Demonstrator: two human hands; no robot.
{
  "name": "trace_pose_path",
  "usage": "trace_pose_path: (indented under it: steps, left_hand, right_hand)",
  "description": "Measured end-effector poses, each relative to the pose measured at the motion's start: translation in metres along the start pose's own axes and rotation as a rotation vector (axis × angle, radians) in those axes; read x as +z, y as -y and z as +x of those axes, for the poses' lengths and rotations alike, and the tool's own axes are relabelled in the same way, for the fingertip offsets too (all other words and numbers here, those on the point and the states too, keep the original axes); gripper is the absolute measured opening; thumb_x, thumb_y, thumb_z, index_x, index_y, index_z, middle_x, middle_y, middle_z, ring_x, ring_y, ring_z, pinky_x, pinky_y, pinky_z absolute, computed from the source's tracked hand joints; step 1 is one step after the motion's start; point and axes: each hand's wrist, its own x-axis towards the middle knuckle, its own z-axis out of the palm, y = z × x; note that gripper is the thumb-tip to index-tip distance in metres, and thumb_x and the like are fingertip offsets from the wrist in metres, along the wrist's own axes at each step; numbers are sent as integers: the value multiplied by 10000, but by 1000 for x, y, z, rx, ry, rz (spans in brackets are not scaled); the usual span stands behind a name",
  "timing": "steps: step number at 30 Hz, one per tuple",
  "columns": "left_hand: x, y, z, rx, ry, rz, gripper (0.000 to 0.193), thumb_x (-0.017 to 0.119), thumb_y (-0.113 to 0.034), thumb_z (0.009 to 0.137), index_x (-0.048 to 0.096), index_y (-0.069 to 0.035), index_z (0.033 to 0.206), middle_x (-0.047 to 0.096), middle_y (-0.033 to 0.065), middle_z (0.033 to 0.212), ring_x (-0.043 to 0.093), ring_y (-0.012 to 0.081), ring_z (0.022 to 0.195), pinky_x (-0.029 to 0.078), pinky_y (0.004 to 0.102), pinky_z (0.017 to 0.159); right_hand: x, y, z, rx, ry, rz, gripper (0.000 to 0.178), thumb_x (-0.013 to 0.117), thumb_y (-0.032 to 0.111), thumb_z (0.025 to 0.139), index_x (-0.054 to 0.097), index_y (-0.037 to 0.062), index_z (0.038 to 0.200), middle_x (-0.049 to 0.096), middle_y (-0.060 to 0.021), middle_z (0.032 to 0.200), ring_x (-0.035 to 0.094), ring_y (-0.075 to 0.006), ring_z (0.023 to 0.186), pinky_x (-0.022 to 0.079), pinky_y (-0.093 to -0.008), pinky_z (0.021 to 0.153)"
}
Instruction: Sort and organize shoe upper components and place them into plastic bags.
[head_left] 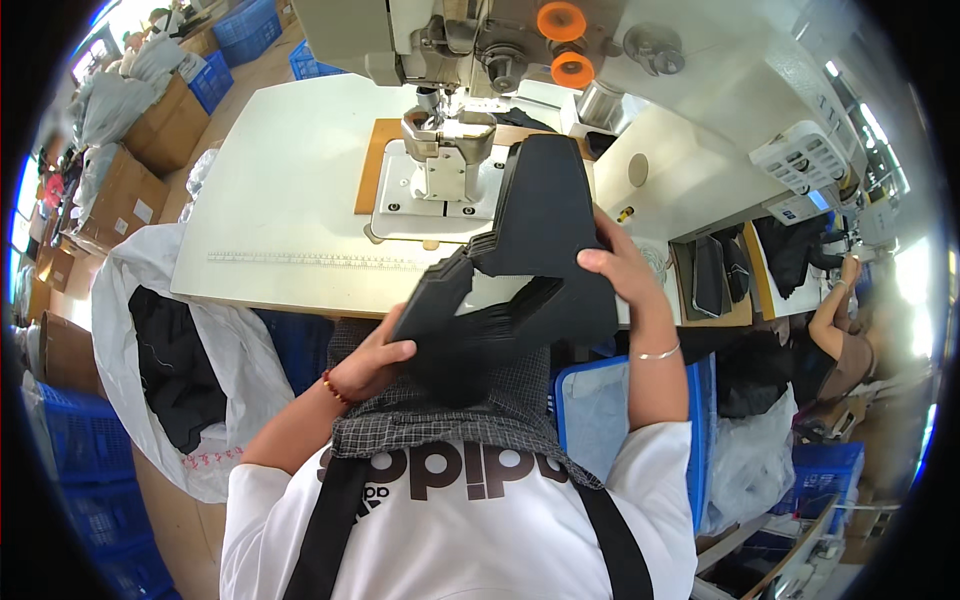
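Note:
A thick stack of black cut pieces [545, 205], shaped like shoe uppers with an opening in the middle, is held between my two hands at the table's front edge. My left hand [372, 358] grips the stack's left end, thumb on top. On the right side, my right hand [622, 265] is wrapped round the outer edge, its thumb lying on the upper face. The stack's far end reaches beside the sewing machine's post [448, 175]. My fingers under the stack are hidden.
The white sewing table [275, 210] has a printed ruler strip. The machine arm [720, 130] spans the far right. At left stands a white bag [115, 285] of black pieces; a blue bin [705, 430] is beside my right arm. Another person's arm [830, 315] shows at far right.

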Motion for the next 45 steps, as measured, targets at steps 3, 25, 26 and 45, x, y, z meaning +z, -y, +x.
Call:
trace_pose_path:
  steps: [3,25,26,45]
  left_hand:
    - [6,15,15,-55,114,104,1101,792,-320,775,58,-65,1555,203,104,1585,229,224,1451,197,383,1182]
    - [22,32,47,-238,196,546,1150,820,-403,764,72,71,1498,318,196,1492,356,228,1360,271,336,1147]
    - [21,34,48,-231,207,532,1151,819,-407,764,73,70,1499,324,196,1489,352,228,1363,271,336,1147]
    - [30,20,51,-152,231,412,969,805,-276,800,196,47,1480,370,150,1468,364,218,1359,286,355,1141]
  right_hand:
    - [-20,14,17,-15,158,-99,891,699,352,724,368,-35,1456,512,-152,1354,496,-236,1238,353,-351,1079]
    - [-22,24,73,118,598,-419,855,689,350,754,373,-1,1467,531,-145,1352,508,-225,1234,377,-320,1059]
    - [-23,22,74,105,598,-426,842,682,342,757,378,-2,1463,532,-143,1352,509,-222,1232,378,-317,1056]
    - [7,54,107,13,798,-489,891,690,418,739,382,-1,1462,542,-155,1345,532,-229,1198,402,-324,1030]
